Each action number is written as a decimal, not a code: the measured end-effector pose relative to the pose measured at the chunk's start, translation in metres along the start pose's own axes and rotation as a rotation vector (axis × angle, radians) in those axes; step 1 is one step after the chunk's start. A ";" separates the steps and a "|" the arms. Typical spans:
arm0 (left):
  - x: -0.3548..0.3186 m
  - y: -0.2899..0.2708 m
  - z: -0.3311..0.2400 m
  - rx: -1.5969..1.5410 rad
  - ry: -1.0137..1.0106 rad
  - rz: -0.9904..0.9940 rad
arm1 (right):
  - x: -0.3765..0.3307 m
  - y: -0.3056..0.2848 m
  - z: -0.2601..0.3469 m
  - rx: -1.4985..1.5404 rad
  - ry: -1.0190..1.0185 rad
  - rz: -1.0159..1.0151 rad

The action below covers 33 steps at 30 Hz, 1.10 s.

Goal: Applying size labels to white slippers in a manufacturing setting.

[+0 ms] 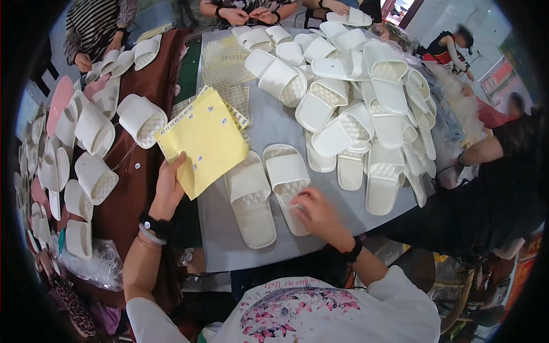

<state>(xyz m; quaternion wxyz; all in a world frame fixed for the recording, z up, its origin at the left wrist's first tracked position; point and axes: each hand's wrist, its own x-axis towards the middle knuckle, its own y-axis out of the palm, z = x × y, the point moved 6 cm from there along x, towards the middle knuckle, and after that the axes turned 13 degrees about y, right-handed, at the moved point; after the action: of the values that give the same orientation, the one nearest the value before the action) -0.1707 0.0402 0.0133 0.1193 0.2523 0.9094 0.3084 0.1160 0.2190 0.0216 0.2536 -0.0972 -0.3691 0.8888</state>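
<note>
A yellow sheet of small round stickers (209, 143) is pinched in my left hand (170, 182), held up over the table's left side. Much of it is bare, with a few stickers left along its top edge and scattered over it. A pair of white slippers lies side by side in front of me: the left slipper (251, 200) and the right slipper (286, 171), with quilted insoles. Over the right slipper's heel part is my right hand (315, 210), its fingers loosely bent and slightly apart, a little blurred. I make out nothing between them.
White slippers (354, 108) are heaped on the grey tabletop (229, 251) at right. More sticker sheets (226, 63) lie at the back. On the brown-covered table (128, 188) to the left are more slippers (94, 128), some pink. Other people's hands (249, 15) work across the table.
</note>
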 end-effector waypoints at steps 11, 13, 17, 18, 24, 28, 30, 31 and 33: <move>-0.007 0.010 0.004 0.145 0.000 0.189 | 0.046 0.070 0.032 -0.170 0.035 0.079; -0.009 0.015 0.002 0.150 -0.005 0.225 | 0.034 0.054 0.040 -0.133 0.002 -0.010; -0.009 0.013 0.004 0.124 -0.002 0.203 | 0.011 -0.022 0.047 -0.036 -0.088 -0.190; -0.009 0.013 0.006 0.087 -0.009 0.198 | 0.006 -0.051 0.050 -0.009 -0.174 -0.313; -0.010 0.012 0.013 0.127 -0.035 0.137 | 0.042 -0.220 0.018 -0.277 -0.184 -0.793; -0.015 0.017 0.015 0.200 -0.086 0.233 | 0.128 -0.333 -0.035 -0.426 -0.111 -1.058; -0.016 0.020 0.025 0.282 -0.151 0.310 | 0.181 -0.382 -0.082 -0.761 0.226 -0.841; -0.017 0.017 0.027 0.457 -0.220 0.383 | 0.205 -0.388 -0.096 -1.044 0.128 -0.630; -0.027 0.025 0.032 0.457 -0.226 0.563 | 0.225 -0.401 -0.148 -0.379 0.219 -0.633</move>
<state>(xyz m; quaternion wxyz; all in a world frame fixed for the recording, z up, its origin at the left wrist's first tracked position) -0.1269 0.0590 0.0049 0.0701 0.5451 0.8308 0.0882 0.1291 0.6665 0.2025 0.5309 -0.1181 -0.5093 0.6670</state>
